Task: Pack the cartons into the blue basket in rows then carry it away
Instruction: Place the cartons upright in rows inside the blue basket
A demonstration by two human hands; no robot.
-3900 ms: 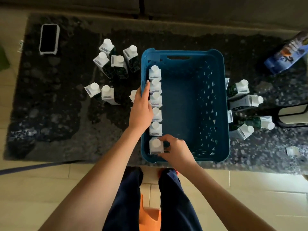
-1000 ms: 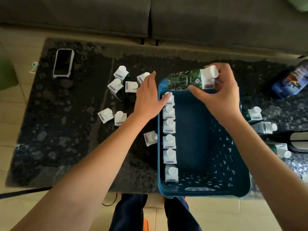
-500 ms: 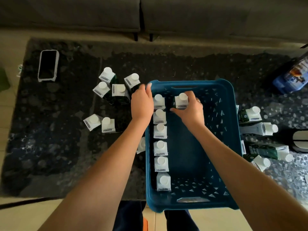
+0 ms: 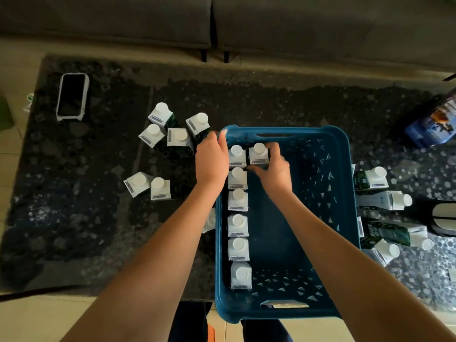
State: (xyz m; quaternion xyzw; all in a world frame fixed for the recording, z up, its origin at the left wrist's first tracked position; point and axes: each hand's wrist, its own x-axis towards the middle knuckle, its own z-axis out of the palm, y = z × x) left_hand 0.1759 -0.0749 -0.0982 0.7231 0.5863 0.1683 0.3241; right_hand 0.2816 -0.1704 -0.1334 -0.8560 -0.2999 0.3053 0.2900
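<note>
Right grip (image 4: 271, 166): clamped on carton (image 4: 258, 154), frame centre | Left grip (image 4: 212, 159): closed over blue basket (image 4: 345, 218) rim | Row: six cartons (image 4: 238, 224) upright

Carton (image 4: 209, 219) outside the blue basket (image 4: 345, 183) mostly hidden behind left forearm and basket wall; right hand (image 4: 274, 166) covers near side of the second-row carton (image 4: 258, 154); blue packet (image 4: 436, 124) and white-rimmed dark object (image 4: 444, 218) cut by right edge; label print too small to read.
</note>
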